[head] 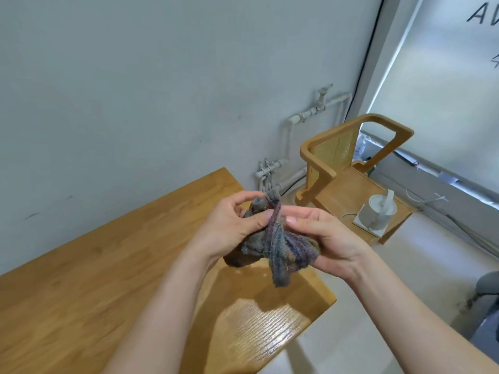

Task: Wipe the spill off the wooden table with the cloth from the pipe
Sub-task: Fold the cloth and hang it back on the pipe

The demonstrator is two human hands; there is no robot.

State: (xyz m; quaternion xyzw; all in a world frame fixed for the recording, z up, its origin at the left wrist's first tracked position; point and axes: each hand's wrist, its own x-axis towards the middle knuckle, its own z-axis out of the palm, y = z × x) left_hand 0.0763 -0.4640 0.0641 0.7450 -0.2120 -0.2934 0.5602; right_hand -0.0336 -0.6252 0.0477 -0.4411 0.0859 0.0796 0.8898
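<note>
Wooden table (94,279) first: it doesn't look wiped yet. There's a shiny, wet-looking patch (256,322) near its right end, pretty much under the hands, and I'd guess that's the spill. The pipe (290,130) on the wall behind has nothing hanging on it, so the fetching part seems done. The cloth (272,238) is bunched up in the air above the table, with the left hand (232,228) pinching one side and the right hand (332,238) gripping the other. All the actual wiping is left, I reckon.
</note>
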